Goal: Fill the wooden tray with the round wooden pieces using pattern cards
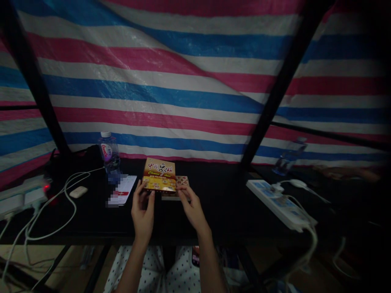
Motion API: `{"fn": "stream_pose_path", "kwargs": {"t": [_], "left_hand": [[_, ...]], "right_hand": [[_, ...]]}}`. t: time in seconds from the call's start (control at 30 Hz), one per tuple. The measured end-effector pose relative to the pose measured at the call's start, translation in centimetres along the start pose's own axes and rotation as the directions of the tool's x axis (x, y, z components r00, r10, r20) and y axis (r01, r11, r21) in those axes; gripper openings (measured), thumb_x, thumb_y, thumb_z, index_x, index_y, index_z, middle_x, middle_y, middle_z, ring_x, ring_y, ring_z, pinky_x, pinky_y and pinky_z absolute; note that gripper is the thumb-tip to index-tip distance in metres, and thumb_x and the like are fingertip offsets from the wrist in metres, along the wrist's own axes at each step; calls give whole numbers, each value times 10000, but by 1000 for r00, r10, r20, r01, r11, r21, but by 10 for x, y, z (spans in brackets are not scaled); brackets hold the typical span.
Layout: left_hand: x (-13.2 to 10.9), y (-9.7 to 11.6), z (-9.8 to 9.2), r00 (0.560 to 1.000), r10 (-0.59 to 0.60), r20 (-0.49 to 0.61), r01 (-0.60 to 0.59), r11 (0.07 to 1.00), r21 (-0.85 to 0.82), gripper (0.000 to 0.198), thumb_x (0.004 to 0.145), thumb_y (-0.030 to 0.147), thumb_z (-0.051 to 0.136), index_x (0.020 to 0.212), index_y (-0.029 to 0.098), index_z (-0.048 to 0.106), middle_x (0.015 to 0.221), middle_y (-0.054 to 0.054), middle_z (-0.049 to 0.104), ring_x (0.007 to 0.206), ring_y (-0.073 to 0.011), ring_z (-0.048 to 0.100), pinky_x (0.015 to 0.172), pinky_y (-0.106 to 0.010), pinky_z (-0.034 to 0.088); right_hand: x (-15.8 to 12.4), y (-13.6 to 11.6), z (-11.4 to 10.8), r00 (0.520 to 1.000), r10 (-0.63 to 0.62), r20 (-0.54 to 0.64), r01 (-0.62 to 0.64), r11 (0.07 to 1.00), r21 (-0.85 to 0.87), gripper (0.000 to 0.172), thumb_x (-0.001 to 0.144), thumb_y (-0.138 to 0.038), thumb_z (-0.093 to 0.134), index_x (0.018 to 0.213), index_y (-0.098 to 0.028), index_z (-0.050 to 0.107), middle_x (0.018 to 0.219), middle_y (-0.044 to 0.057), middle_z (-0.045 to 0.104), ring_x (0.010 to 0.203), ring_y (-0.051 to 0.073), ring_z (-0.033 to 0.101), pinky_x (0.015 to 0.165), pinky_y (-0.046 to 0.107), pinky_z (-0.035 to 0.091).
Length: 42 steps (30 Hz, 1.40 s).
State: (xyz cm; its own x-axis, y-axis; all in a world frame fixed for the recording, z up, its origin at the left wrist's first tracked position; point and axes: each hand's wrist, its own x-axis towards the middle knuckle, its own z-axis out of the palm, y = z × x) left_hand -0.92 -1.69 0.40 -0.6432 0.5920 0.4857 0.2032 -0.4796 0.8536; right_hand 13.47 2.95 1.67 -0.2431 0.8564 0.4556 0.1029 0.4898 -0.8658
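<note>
A yellow and brown box lid (159, 179) printed "Chinese chess" is held tilted just above the black table. My left hand (143, 213) grips its left edge and front corner between thumb and fingers. At the lid's front right corner, the fingers of my right hand (193, 209) are closed on the edge. Beneath and to the right of the lid shows the box tray with round chess pieces (183, 181), close to my right fingertips. The lid hides most of the tray.
Left of the lid are a lit phone (124, 191), a water bottle (110, 154), a white earphone-style case (78, 191) and a cabled power strip (24, 197). Another power strip (275, 203) and bottle (290, 156) stand right. Striped sheeting (171, 97) hangs behind dark posts.
</note>
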Motion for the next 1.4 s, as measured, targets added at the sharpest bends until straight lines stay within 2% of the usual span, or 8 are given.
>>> {"fn": "stream_pose_path", "kwargs": {"t": [0.2,0.37,0.63,0.73,0.8,0.93,1.2,1.4], "left_hand": [[1,3,-6,974,46,-222,-53,998,-24,373,798,394,621,1104,210,513,1421,-117,397,1068,-193,592,869,-278,499],[6,-6,-14,961,65,-269,-61,998,23,323,780,349,635,1057,206,554,1359,-106,457,992,-177,604,820,-277,505],[11,-23,-21,984,28,-177,2,986,167,390,798,367,588,1155,221,525,1305,-111,489,1058,-222,563,856,-342,482],[13,-22,-22,990,76,-118,-26,924,381,426,812,344,567,1215,230,494,1329,-126,478,1253,-272,424,1028,-458,336],[13,-20,-22,996,64,-67,-21,857,514,434,812,344,566,1224,223,497,1405,-158,394,1337,-306,307,1071,-521,235],[11,-16,-20,999,-45,-22,49,782,621,466,811,379,569,1252,253,488,1511,-174,187,1385,-366,178,1031,-612,210],[13,-17,-15,987,-161,-4,102,609,786,515,815,401,565,1285,206,485,1506,-219,105,1350,-410,243,1013,-549,288],[10,-16,-15,985,-157,72,26,550,835,416,833,413,541,1204,225,556,1520,-176,114,1392,-353,164,1049,-541,239]], "right_hand": [[-7,-5,33,990,-115,82,127,976,-175,237,892,-298,477,1094,-232,583,1118,57,612,1086,192,535,967,354,398],[-10,-3,41,983,-133,127,157,967,-200,243,873,-259,499,1099,-249,587,1162,55,600,1131,203,515,993,380,383],[-8,3,40,993,-107,50,116,965,-236,183,860,-248,511,999,-247,631,1155,57,601,1184,211,478,1022,394,347],[-6,4,35,995,-91,-31,79,958,-275,189,871,-245,479,979,-229,635,1143,73,609,1195,224,468,1031,409,328],[-4,5,28,992,-87,-87,56,948,-312,198,872,-238,465,977,-214,632,1145,84,608,1190,233,467,1024,418,329],[-2,7,14,984,-93,-153,30,929,-369,195,856,-203,463,960,-194,627,1103,95,619,1135,241,496,973,414,364],[-6,-2,8,992,-69,-110,24,929,-368,193,859,-176,449,898,-191,637,950,65,641,927,197,566,844,335,434],[-7,-2,15,999,-43,-13,36,935,-353,195,856,-145,435,896,-186,621,928,55,621,887,175,572,812,304,446]]}}
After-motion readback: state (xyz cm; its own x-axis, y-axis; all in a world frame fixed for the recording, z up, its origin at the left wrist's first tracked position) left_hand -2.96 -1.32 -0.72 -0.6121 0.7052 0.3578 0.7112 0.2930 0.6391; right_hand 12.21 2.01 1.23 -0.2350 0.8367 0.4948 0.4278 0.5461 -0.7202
